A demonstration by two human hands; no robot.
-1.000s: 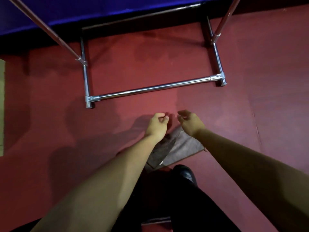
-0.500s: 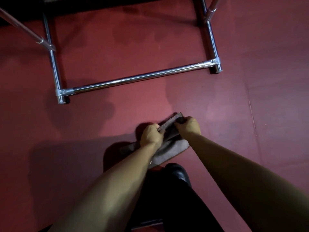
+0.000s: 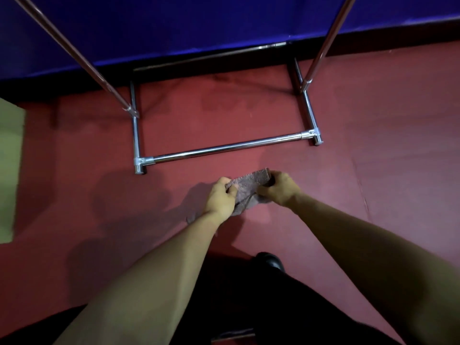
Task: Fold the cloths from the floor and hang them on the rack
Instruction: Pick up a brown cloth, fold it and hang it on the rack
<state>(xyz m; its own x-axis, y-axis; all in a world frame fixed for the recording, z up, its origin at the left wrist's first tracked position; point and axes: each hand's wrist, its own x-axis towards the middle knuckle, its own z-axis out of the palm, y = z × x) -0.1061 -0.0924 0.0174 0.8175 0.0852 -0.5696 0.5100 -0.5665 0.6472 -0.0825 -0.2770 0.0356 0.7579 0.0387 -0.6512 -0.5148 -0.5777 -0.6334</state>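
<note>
a dull red floor [image 3: 74,150] fills most of the frame, with a blue wall [image 3: 199,23] across the top and the chrome tube base of the rack [image 3: 224,147] standing in the upper middle. just below the rack's front bar, at frame centre, the left hand [image 3: 221,196] and right hand [image 3: 281,186] reach forward on bare arms, each clamped on one end of a grey cloth [image 3: 249,186] held between them. the cloth looks nubby and soft, bunched below its upper edge, and a black shoe [image 3: 271,261] shows lower down.

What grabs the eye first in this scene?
Two bare hands, left hand and right hand, grip a small grey cloth at centre, above the red floor. Just beyond stands a shiny metal rack against a blue wall.
</note>
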